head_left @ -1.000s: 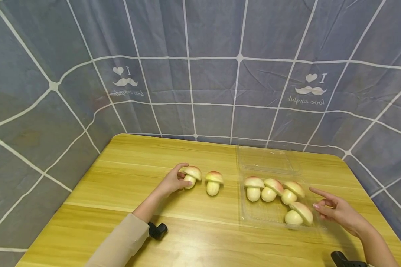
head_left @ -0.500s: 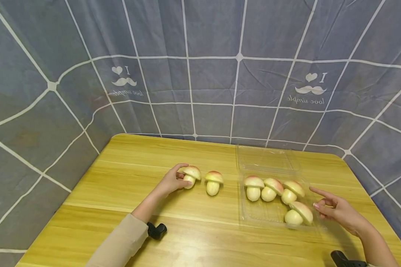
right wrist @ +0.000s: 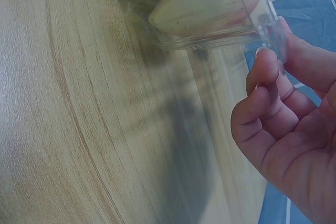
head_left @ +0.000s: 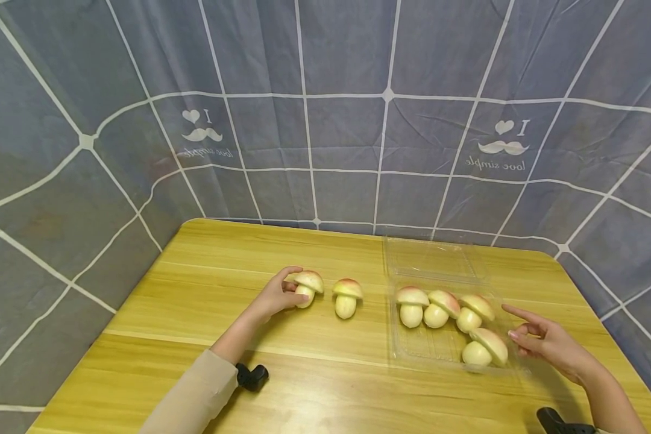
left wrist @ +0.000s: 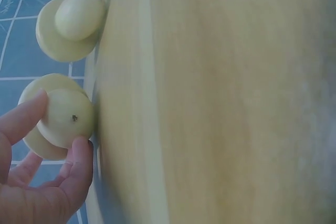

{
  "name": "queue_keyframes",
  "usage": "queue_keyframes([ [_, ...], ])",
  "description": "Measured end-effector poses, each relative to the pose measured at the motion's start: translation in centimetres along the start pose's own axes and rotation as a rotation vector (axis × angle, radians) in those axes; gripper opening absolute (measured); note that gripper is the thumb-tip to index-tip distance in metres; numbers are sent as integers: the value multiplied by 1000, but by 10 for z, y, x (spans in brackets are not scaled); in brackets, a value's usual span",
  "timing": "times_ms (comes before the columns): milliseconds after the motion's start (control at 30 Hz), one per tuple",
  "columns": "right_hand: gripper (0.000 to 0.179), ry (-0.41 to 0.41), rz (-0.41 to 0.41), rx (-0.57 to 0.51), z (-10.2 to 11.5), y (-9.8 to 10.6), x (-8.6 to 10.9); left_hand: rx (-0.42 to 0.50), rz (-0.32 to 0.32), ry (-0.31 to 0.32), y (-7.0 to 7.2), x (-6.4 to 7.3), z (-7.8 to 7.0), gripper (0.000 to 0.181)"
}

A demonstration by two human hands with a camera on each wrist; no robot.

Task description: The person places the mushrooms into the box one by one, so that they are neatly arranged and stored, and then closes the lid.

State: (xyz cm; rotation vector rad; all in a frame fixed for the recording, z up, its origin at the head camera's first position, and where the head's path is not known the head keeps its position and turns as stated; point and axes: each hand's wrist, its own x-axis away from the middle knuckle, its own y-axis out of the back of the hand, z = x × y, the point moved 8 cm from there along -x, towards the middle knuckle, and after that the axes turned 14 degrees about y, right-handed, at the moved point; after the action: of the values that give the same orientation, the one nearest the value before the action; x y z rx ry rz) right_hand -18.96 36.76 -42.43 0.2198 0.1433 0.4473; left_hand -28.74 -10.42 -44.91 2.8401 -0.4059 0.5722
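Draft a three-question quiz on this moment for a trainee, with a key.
1. How many mushroom-shaped pieces lie in the clear box?
2. True or false: the lid is shut over the box.
3. In the head view, the left hand holds: A. the lid; B. a loose mushroom-shaped piece; C. nothing.

Key:
1. Four.
2. False; it lies open on the box's far side.
3. B.
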Motion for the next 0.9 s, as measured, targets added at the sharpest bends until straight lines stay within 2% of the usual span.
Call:
queue_keyframes([
  [200, 55, 4, 2, -7, 0, -1, 0, 7, 28, -11, -1, 3, 1, 68],
  [267, 55, 4, 3, -7, -1, 0, 0, 11, 38, -2, -2, 9, -4, 66],
  [367, 55, 3, 2, -9, -1, -1, 0, 17, 47, 4, -3, 10, -5, 66],
  [533, 55, 0, 1, 0, 1, -1, 0, 9, 28, 3, -2, 4, 1, 67],
  [733, 55, 1, 3, 5, 1, -1, 0, 2, 2, 2, -1, 6, -1, 65],
  [900, 55, 6, 4, 3, 1, -1, -1, -13, 4, -7, -4, 9, -5, 65],
])
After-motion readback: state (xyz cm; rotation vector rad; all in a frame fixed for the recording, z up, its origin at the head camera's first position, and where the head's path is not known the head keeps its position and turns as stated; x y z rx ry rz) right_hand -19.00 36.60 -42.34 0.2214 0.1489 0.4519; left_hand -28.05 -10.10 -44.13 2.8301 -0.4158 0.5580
